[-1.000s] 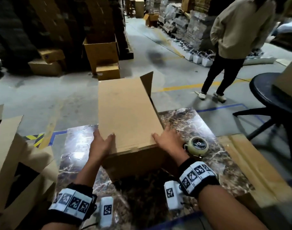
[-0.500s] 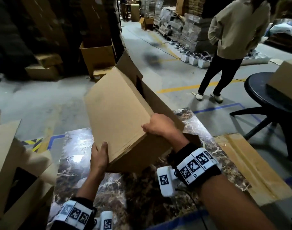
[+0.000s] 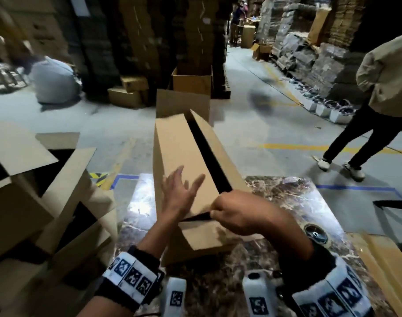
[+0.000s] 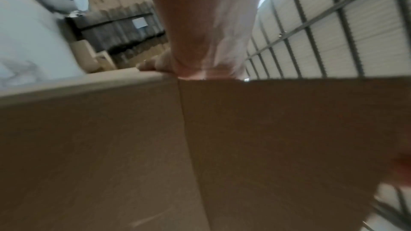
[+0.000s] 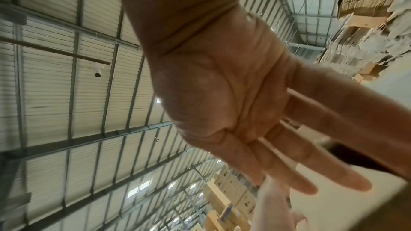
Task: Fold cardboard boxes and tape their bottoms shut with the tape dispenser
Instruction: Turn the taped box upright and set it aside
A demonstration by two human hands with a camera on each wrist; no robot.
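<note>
Brown cardboard box (image 4: 200, 155) fills the whole lower half of the frame, a vertical crease running down its middle. The left hand (image 4: 206, 46) comes down from top centre and meets the box's upper edge, fingertips (image 4: 151, 65) resting on that edge. Upper right, a ribbed metal roof (image 4: 344, 29). Upper left, blurred stacked cartons (image 4: 124, 29) and something pale.

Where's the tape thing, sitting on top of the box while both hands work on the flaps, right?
Not quite. The tape dispenser sits on the marble table, to the right of the box, not on top of it; the head view shows this. The left hand and the right hand do work on the flaps.
</note>
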